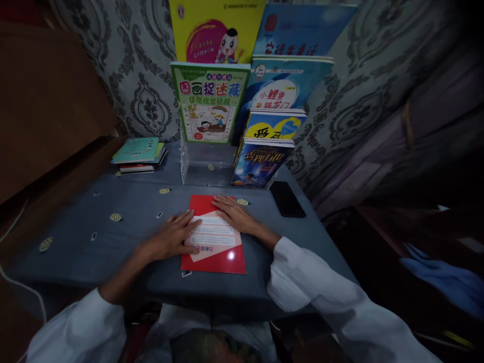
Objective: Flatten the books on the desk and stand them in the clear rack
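A red book (227,258) with a white text panel lies flat on the grey-blue tablecloth (124,242) in front of me. My left hand (172,239) rests flat on its left edge, fingers stretched out over the white panel. My right hand (236,214) lies flat across the book's upper right part, fingers pointing left. Both hands press on the cover and neither grips anything.
A clear stand (206,164) behind the book holds several upright children's books, among them a green one (208,101) and a dark blue one (260,162). A black phone (287,198) lies at the right. A small book stack (139,154) sits back left.
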`<action>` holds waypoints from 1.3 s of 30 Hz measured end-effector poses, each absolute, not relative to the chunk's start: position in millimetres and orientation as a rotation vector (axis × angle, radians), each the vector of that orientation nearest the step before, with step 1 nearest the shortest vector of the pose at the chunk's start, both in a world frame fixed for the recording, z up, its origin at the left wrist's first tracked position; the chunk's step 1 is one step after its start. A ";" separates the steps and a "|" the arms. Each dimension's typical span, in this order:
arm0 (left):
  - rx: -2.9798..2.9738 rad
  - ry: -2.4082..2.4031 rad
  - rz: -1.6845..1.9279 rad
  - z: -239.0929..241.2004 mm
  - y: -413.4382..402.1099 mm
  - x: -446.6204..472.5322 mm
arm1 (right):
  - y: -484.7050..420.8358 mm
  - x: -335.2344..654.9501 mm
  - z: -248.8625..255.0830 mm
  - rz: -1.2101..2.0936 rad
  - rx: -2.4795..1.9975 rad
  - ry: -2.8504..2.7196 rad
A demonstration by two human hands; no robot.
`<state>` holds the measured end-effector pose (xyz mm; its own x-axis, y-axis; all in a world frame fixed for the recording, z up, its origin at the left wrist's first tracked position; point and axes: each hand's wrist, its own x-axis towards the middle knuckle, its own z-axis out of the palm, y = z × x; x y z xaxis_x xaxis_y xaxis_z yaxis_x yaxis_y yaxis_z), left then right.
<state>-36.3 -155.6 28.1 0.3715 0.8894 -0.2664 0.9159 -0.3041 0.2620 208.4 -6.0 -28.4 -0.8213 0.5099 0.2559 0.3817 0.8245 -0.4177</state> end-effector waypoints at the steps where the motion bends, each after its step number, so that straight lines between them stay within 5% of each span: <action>1: 2.282 1.568 -0.085 26.3 -155.5 -37.8 | -10.8 216.6 -28.6 0.492 -0.694 -2.644; 24: 2.304 1.352 0.164 11.9 -140.4 -41.3 | -216.5 251.2 -33.6 0.133 -0.842 -2.695; 39: 2.205 1.336 0.304 26.0 -142.8 -33.0 | -203.9 212.8 -4.9 0.253 -0.717 -2.626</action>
